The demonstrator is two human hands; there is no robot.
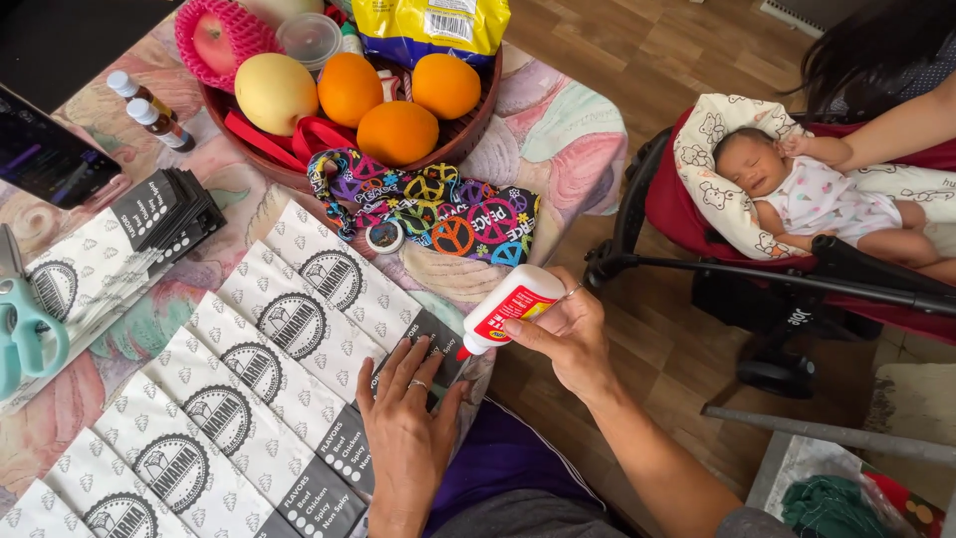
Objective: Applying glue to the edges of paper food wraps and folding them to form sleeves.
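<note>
Right hand (570, 339) grips the white glue bottle (513, 305), red nozzle tipped down at the table's near edge. Left hand (406, 418) lies flat, fingers spread, pressing a printed paper bag (344, 284) and hiding its dark flap. The nozzle tip is hard to see; overlapping bags run off the frame's bottom-left.

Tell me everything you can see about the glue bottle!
The glue bottle is white plastic with a red and yellow label and a small red nozzle. The right hand grips it, tilted with the nozzle pointing down-left over the dark edge of a printed paper bag, which the left hand presses flat.
</note>
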